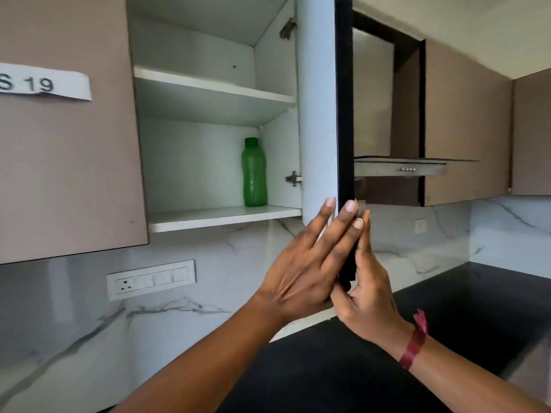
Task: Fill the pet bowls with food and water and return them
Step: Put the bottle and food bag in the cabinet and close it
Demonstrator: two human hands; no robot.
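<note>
A green water bottle point(254, 174) with a green cap stands upright at the right end of the lower shelf point(208, 217) in an open wall cabinet. The cabinet door point(317, 114) hangs open, edge-on to me. My left hand point(301, 269) lies flat with straight fingers against the door's white inner face at its lower corner. On the door's outer side, my right hand point(369, 293) has its fingers stretched up along the dark edge. No pet bowl is in view.
The cabinet's upper shelf point(208, 84) holds nothing. A closed cabinet on the left carries a paper label point(41, 83). A range hood point(399, 168) sits right of the door. Below are a marble backsplash with a socket panel point(150, 280) and a black countertop point(447, 308).
</note>
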